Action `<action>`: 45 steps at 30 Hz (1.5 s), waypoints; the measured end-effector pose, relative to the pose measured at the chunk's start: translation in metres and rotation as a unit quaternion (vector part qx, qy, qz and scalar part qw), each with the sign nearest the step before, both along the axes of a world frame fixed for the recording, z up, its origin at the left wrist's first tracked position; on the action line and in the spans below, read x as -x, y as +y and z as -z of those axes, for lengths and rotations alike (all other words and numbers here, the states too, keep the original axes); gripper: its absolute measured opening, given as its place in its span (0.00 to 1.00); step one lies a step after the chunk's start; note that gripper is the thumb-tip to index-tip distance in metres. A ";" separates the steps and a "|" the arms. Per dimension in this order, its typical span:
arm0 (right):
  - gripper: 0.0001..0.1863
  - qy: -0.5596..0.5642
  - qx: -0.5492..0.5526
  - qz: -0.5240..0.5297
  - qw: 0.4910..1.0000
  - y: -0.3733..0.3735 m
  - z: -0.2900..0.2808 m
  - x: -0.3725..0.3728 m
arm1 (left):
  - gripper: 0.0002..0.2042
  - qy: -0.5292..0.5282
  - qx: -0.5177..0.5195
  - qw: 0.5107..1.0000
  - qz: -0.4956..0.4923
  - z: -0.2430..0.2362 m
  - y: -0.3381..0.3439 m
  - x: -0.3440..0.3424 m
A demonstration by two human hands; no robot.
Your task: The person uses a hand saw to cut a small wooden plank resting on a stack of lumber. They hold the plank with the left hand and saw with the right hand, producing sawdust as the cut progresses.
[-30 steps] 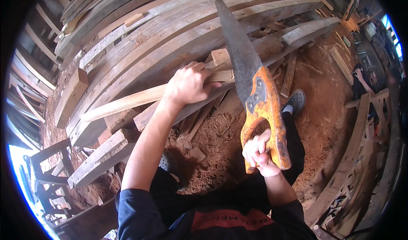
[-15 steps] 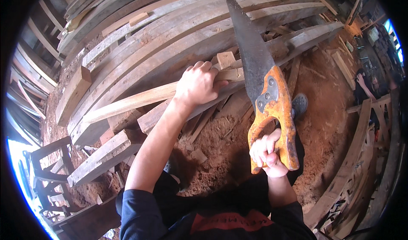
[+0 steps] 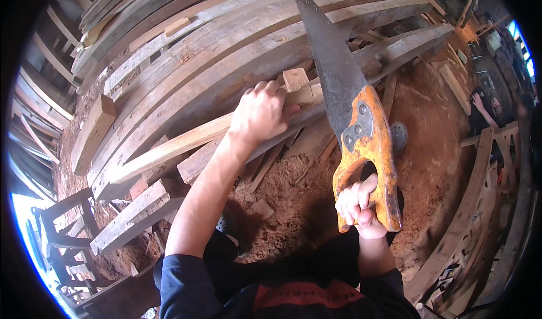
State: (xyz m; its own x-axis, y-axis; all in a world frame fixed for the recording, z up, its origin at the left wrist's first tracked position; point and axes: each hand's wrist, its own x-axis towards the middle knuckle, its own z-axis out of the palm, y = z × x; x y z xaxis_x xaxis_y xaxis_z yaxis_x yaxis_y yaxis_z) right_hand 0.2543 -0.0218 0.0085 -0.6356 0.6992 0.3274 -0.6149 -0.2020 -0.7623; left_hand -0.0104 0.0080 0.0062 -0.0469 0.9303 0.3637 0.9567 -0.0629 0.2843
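My right hand (image 3: 359, 204) is closed around the worn yellow wooden grip of a handsaw (image 3: 370, 144). Its long dark blade points up and away, teeth facing left. My left hand (image 3: 262, 110) is wrapped over a narrow wooden strip (image 3: 186, 145), which slants across other timber. The strip's right part runs up to the blade's toothed edge; I cannot tell whether the teeth touch it. A small wood block (image 3: 295, 79) sits just beyond the strip, right of my left hand.
Long stacked beams (image 3: 237, 59) fill the far side. Short thick timbers (image 3: 135, 216) lie at left, near a dark wooden frame (image 3: 68, 228). Reddish sawdust (image 3: 429, 166) covers the ground around my shoes. Curved planks (image 3: 463, 223) stand at right; another person's arm (image 3: 484, 109) shows beyond.
The saw has shifted slightly, its tip a little farther up and left. My left hand stays on the strip, and the view has moved a little.
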 end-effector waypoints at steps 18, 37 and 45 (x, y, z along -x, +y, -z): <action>0.16 -0.012 -0.002 0.021 1.000 -0.003 0.006 0.011 | 0.18 -0.007 -0.002 0.999 -0.040 0.001 0.002 0.000; 0.18 -0.055 -0.025 0.031 0.998 -0.002 0.006 0.013 | 0.16 0.020 -0.064 0.997 -0.043 0.011 0.006 0.003; 0.18 -0.040 -0.034 0.027 0.998 -0.003 0.006 0.013 | 0.16 0.018 -0.057 0.997 -0.045 0.012 0.006 0.004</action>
State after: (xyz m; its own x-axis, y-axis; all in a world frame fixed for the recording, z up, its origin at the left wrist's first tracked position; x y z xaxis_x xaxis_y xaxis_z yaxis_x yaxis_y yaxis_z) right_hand 0.2417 -0.0250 0.0023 -0.6233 0.7110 0.3255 -0.5605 -0.1160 -0.8200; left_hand -0.0143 0.0142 -0.0059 -0.1133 0.8752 0.4703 0.9696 -0.0060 0.2447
